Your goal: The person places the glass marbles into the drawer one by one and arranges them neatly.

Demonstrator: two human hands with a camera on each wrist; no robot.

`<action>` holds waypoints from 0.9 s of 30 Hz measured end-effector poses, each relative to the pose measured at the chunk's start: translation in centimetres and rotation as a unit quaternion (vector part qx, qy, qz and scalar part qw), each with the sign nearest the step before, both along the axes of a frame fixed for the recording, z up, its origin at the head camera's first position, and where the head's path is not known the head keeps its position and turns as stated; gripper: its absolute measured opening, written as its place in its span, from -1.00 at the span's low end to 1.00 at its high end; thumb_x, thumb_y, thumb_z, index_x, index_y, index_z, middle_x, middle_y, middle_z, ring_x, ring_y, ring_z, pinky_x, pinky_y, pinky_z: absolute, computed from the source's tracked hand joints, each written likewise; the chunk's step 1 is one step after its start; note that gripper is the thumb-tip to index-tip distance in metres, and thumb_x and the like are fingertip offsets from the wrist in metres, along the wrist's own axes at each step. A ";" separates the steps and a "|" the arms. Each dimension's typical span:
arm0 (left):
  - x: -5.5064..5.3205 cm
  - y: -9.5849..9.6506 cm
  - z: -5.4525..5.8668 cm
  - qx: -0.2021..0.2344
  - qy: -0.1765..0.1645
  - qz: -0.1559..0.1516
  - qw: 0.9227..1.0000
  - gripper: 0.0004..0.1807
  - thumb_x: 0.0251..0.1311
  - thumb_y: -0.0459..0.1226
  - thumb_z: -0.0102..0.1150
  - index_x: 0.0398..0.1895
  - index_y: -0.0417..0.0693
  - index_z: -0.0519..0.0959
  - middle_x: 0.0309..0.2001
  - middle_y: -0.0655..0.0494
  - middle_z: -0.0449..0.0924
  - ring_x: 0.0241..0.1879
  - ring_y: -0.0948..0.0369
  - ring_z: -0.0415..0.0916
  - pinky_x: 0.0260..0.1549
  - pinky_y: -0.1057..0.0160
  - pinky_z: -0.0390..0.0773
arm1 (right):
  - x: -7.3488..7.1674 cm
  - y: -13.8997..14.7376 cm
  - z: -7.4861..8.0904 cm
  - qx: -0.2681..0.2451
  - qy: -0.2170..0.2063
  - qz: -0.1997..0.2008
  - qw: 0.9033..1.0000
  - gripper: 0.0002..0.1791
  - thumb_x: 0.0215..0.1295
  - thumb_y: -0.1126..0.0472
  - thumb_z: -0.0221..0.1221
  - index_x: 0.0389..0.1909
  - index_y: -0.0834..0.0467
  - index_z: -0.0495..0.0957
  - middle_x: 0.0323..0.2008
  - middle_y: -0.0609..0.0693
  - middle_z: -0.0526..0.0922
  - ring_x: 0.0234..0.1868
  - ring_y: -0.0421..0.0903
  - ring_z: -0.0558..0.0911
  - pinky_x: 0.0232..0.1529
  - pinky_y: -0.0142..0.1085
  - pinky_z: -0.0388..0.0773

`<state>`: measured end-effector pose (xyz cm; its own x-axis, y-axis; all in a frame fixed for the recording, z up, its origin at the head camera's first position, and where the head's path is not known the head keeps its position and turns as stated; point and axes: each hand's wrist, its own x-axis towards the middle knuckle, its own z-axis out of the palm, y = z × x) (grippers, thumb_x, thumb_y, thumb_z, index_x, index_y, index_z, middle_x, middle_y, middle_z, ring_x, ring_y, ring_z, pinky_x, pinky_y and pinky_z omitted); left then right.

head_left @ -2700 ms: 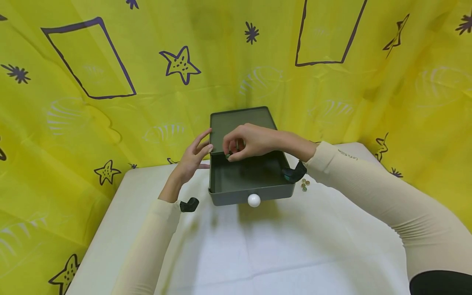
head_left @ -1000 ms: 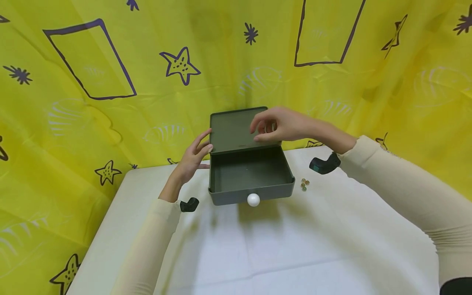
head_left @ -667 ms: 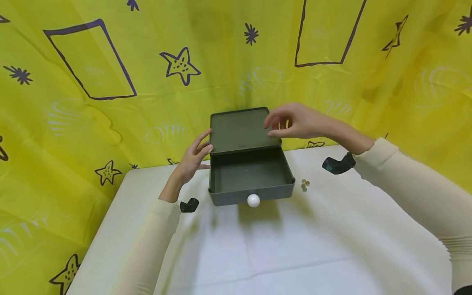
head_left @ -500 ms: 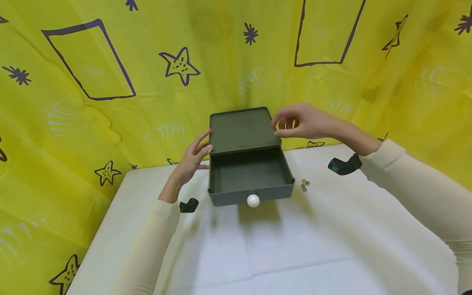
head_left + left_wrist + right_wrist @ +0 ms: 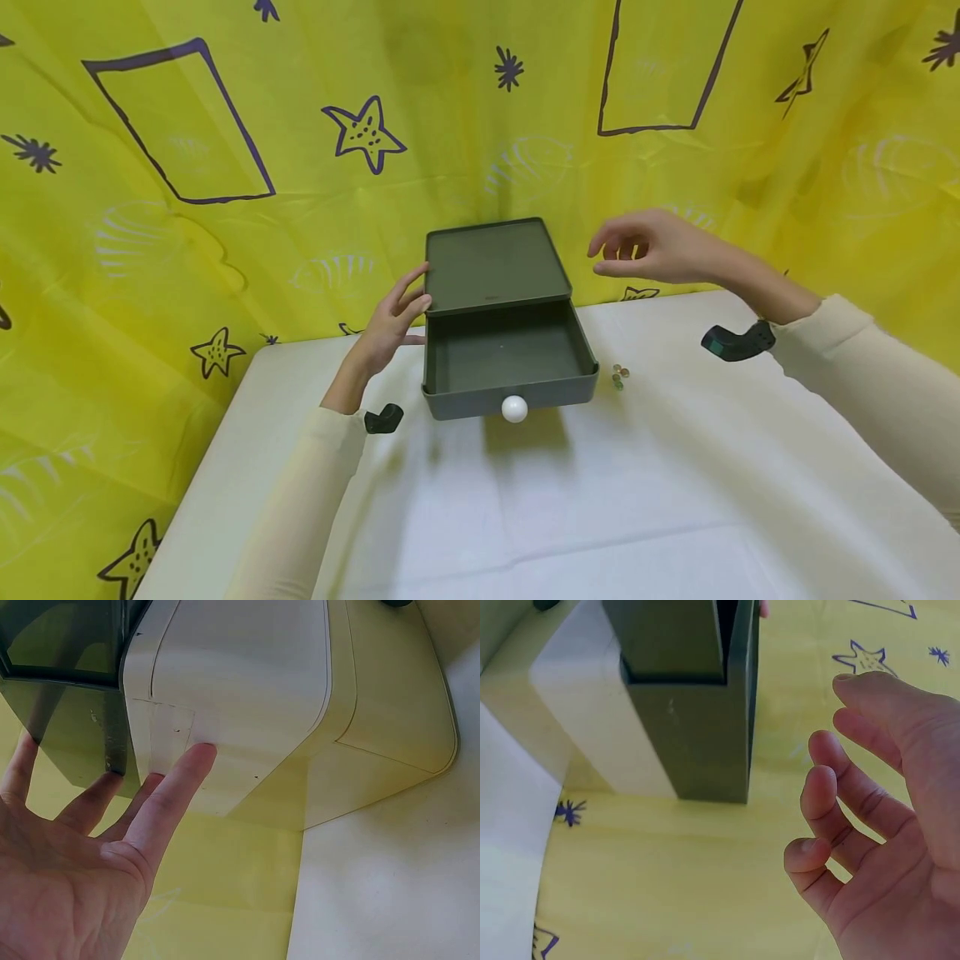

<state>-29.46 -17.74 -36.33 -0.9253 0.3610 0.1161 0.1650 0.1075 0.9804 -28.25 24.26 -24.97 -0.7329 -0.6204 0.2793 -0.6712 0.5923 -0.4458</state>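
A small drawer unit has a dark olive top [image 5: 495,262] and a pulled-out grey-green drawer [image 5: 510,404] with a round white knob [image 5: 514,408]. My left hand [image 5: 386,329] rests fingertips on the unit's left side; in the left wrist view, its spread fingers touch the olive and white wall [image 5: 247,682]. Off the unit's right side hangs my right hand [image 5: 663,248], fingers loosely bent. The right wrist view shows thumb and fingers apart with nothing between them. Only a tiny speck shows on the drawer floor [image 5: 502,354]; its rear lies hidden under the top.
Several small round green and amber beads [image 5: 619,377] lie right of the drawer on the white tablecloth [image 5: 600,500]. A yellow patterned curtain [image 5: 465,108] hangs close behind the unit. The drawer juts out toward me.
Earlier my right hand pinched a small green bead over the drawer; its fingers have since parted and the hand has drawn away to the right. My left hand has stayed in place.
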 end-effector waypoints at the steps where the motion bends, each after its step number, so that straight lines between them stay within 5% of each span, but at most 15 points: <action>1: 0.0 0.0 0.0 0.000 0.000 0.000 1.000 -0.35 0.53 -0.10 0.05 0.61 0.47 0.15 0.58 0.01 0.10 0.49 0.00 0.20 0.14 -0.34 0.49 | 0.0 0.3 -0.1 -0.001 0.001 -0.002 1.000 -0.86 0.35 0.19 0.36 -0.11 0.05 0.69 -0.43 -0.14 0.64 -0.38 -0.14 0.58 -0.30 -0.35 0.55; 15: 0.0 0.0 0.0 -0.001 -0.001 0.000 1.000 -0.34 0.53 -0.08 0.05 0.62 0.45 0.13 0.59 -0.01 0.09 0.50 -0.02 0.18 0.14 -0.37 0.47 | 0.8 2.9 -1.7 0.000 -0.012 -0.033 0.999 -0.82 0.32 0.22 0.38 -0.08 0.04 0.68 -0.39 -0.16 0.67 -0.36 -0.16 0.60 -0.30 -0.37 0.56; 27: 0.0 0.0 0.0 -0.007 -0.001 0.005 1.000 -0.33 0.50 -0.05 0.07 0.61 0.48 0.15 0.59 0.01 0.09 0.50 -0.02 0.19 0.13 -0.36 0.48 | 0.5 3.6 -5.2 -0.009 -0.033 -0.033 0.999 -0.81 0.31 0.23 0.39 -0.09 0.05 0.68 -0.40 -0.15 0.65 -0.35 -0.14 0.58 -0.30 -0.36 0.56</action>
